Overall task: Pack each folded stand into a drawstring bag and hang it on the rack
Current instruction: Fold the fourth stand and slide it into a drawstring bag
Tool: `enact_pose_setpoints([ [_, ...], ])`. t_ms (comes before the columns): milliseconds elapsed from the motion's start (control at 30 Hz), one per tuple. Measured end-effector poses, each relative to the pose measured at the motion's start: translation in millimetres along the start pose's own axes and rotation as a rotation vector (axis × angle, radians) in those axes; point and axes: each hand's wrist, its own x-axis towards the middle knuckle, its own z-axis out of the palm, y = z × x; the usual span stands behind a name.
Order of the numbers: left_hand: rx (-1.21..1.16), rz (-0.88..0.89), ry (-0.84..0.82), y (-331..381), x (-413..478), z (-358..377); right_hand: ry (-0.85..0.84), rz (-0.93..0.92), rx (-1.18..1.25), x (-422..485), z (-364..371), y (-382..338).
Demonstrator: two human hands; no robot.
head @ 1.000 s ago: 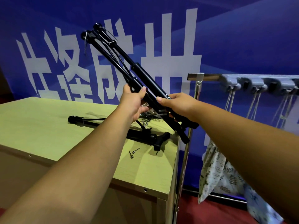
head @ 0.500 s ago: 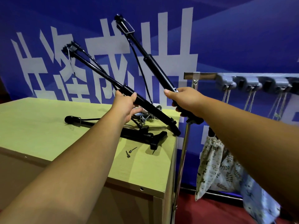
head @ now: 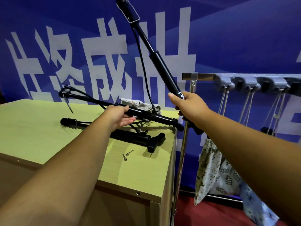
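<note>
Three black folded stands are showing, and I am holding two of them. My right grip (head: 190,106) is wrapping fully closed around the lower part of the first stand (head: 161,64), which is tilting steeply up and to the left. Its wire-looped top is nearly reaching the upper edge of the view, and a thin black cable is hanging down beside it. My left grip (head: 118,116) is clasping the middle of the second stand (head: 149,116), thumb on top and fingers underneath. This one is lying almost level just above the counter (head: 32,128), with its left end blurring. The third stand (head: 130,137) is lying flat on the counter below my left grip, with two small metal pins (head: 127,154) lying near it toward the front. A folded patterned drawstring bag (head: 135,102) is sitting at the counter's far edge behind the stands. Just beside the counter on the right, the rack (head: 205,76) is carrying grey hooks (head: 224,83) with cords (head: 224,101) hanging from them, and patterned bags (head: 211,168) are dangling lower down. A blue banner (head: 244,38) with white characters is filling the background.
</note>
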Motion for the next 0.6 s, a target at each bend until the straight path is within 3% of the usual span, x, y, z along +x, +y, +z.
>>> enact_pose_setpoints([
  [400,0.076,-0.173,0.126,-6,-14,-5,0.032,-0.005,0.136,-22,-7,-17],
  [600,0.053,-0.004,0.059,18,-49,6,0.014,-0.004,0.127,-49,-16,-36],
])
